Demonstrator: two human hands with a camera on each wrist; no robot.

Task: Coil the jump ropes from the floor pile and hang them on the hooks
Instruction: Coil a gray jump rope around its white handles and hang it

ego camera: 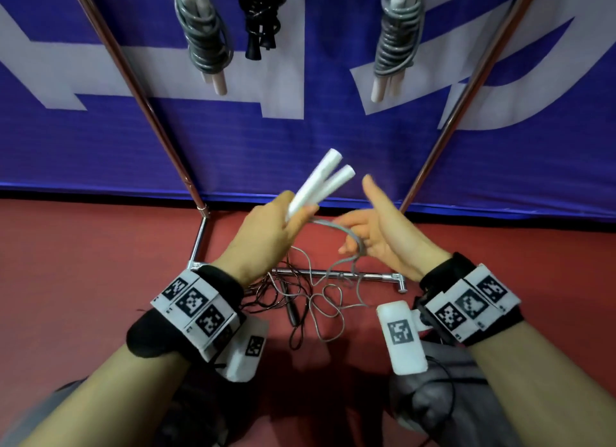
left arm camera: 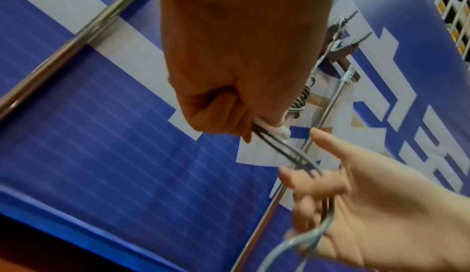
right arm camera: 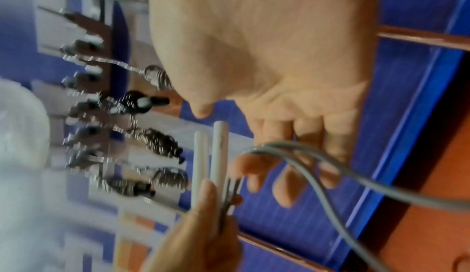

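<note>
My left hand (ego camera: 286, 223) grips the two white handles (ego camera: 321, 181) of a grey jump rope side by side, their free ends pointing up and away. The grey cord (ego camera: 335, 227) leaves the handles and runs across to my right hand (ego camera: 358, 238), whose fingers curl loosely round it while the thumb sticks up. From there the cord drops to the tangled pile (ego camera: 310, 300) on the red floor. In the left wrist view the cord (left arm camera: 292, 155) passes from my left hand (left arm camera: 229, 99) into the right hand's fingers (left arm camera: 312, 191). The right wrist view shows the handles (right arm camera: 219, 155) and the cord (right arm camera: 330, 167).
Two coiled grey ropes (ego camera: 206, 39) (ego camera: 396, 43) and a black one (ego camera: 263, 19) hang above on the rack. Slanted metal poles (ego camera: 140, 86) (ego camera: 466, 103) and a chrome base bar (ego camera: 376, 276) frame the space. A thin black rope (ego camera: 293, 310) lies in the pile. A blue banner (ego camera: 333, 140) stands behind.
</note>
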